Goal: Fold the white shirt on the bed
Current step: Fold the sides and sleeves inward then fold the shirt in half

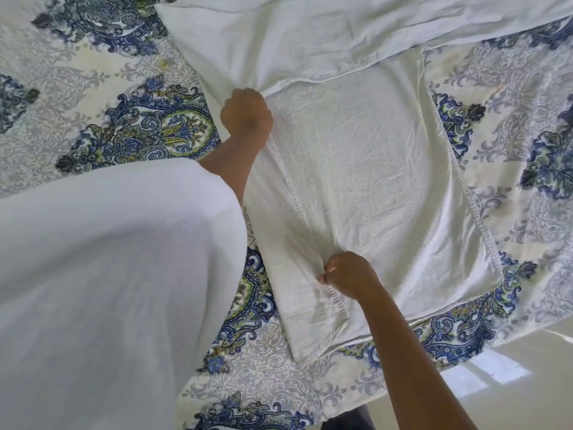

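Your left hand had its fingers curled tight on the folded side edge of the white shirt, which lay spread flat on the blue flowery bed, and your right hand pinched a bunch of the shirt's cloth lower down.

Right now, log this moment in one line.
left hand: grips white shirt | right hand: pinches its folded edge | surface: bed
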